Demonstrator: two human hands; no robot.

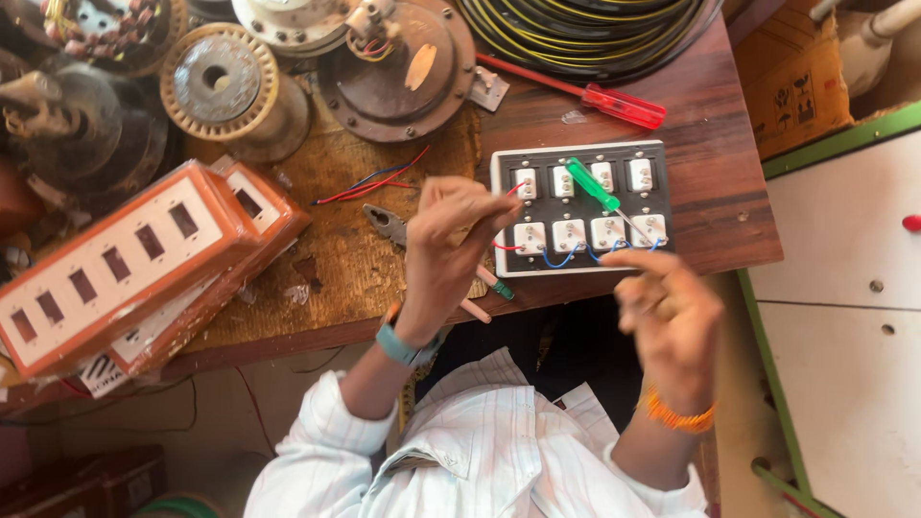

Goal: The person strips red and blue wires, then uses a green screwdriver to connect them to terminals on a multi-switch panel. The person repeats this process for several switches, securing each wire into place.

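Down at the near edge of the wooden table (pixel 710 144), the person's left hand (pixel 451 245) bends at the wrist, knuckles up, fingers curled tight and pinching a thin red wire (pixel 514 189) at the left side of the switch panel (pixel 580 206). A teal band wraps that wrist, and the white striped sleeve is rolled up at the elbow. The right hand (pixel 672 312) hovers just off the table's near edge below the panel's right corner, blurred, fingers loosely bent with the forefinger stretched leftward toward the panel; it grips nothing that can be made out. An orange thread bracelet circles its wrist.

The panel is a flat rectangle, dark-faced with a pale rim, carrying two rows of white square switch backs linked by looping blue wires. A green-handled screwdriver (pixel 595 187), translucent plastic, lies slanted across it. A red-handled screwdriver (pixel 614 104) lies on the table towards its far edge. Orange plastic switch boxes (pixel 144 259) with slotted white faces lean at the left end, and grey metal pliers (pixel 387 223) rest on the worn yellowish mat (pixel 336 259).
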